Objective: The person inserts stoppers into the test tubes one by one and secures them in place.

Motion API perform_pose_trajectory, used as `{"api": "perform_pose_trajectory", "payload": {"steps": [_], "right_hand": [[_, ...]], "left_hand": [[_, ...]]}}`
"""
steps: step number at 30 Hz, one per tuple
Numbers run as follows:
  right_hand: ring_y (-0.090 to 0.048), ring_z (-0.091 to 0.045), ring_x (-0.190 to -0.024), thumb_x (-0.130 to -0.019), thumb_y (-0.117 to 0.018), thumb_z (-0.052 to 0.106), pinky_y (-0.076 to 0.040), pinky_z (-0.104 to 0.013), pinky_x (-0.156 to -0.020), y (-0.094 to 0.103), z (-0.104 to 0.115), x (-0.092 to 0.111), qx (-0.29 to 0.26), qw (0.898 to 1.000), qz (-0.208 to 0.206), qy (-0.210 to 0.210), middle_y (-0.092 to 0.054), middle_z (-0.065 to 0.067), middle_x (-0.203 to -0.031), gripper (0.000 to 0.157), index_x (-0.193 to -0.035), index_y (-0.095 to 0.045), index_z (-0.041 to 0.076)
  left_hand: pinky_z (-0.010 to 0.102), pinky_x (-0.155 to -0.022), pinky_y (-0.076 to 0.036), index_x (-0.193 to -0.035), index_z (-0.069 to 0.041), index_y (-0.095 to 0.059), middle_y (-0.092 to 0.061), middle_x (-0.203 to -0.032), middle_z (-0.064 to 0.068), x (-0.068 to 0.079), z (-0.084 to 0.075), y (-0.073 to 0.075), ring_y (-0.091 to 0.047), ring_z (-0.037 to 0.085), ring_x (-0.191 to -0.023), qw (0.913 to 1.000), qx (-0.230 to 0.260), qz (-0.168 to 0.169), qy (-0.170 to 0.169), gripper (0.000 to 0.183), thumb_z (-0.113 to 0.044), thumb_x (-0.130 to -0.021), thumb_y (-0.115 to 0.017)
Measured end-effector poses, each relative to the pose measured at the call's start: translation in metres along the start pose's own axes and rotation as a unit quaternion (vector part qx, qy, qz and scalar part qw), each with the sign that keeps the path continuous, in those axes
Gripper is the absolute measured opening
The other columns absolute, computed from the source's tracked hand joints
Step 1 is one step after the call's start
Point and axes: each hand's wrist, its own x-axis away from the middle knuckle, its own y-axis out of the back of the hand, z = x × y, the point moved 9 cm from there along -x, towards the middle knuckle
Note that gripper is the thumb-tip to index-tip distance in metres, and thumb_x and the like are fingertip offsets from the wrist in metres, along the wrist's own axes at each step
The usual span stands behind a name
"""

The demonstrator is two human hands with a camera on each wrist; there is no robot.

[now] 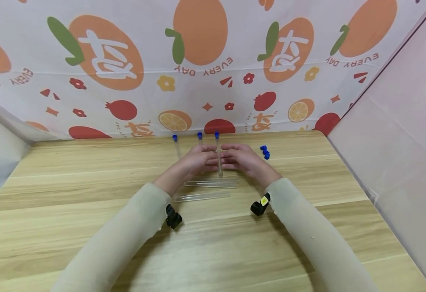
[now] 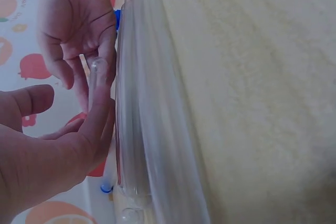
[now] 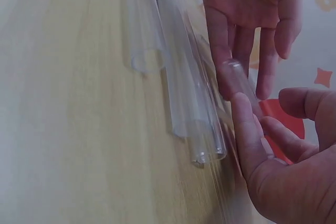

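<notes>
A clear test tube with a blue cap (image 1: 219, 159) lies on the table with its capped end away from me. My left hand (image 1: 200, 158) touches it from the left and my right hand (image 1: 242, 159) from the right. Both wrist views show the fingers loosely extended along the tube's sides, with the thumbs standing away from it. In the left wrist view the tube's rounded bottom (image 2: 96, 77) shows between the hands. Two more capped tubes (image 1: 178, 149) lie to the left, one partly hidden by my left hand.
Nearer me, several uncapped clear tubes (image 1: 210, 184) lie crosswise, with one tube (image 1: 202, 197) closest. Loose blue caps (image 1: 265, 152) sit in a small cluster to the right. A printed cloth (image 1: 198, 93) hangs along the far edge of the wooden table (image 1: 213, 247).
</notes>
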Motion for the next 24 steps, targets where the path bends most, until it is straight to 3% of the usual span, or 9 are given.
{"api": "perform_pose_trajectory", "payload": {"steps": [7,24], "right_hand": [[-0.067,-0.020,-0.099,-0.102,-0.056,0.011,-0.058,-0.034,-0.090,0.005,-0.001,-0.004,0.002,1.000,-0.012,-0.016,-0.065,-0.013,-0.122,0.034,-0.136,-0.058,0.010],[-0.067,-0.023,-0.104,-0.103,-0.054,0.013,-0.058,-0.035,-0.091,0.003,0.002,-0.011,0.012,1.000,-0.010,-0.016,-0.065,-0.014,-0.123,0.036,-0.139,-0.056,0.010]], "left_hand": [[0.043,-0.107,-0.047,-0.154,-0.001,-0.028,-0.048,-0.145,0.020,0.000,-0.004,-0.002,-0.052,0.032,-0.131,0.9992,-0.040,0.002,-0.008,0.053,-0.013,-0.106,-0.045],[0.042,-0.109,-0.045,-0.154,-0.003,-0.030,-0.037,-0.154,0.018,-0.005,-0.010,-0.002,-0.042,0.031,-0.139,0.9976,-0.064,-0.009,-0.025,0.057,-0.015,-0.103,-0.053]]}}
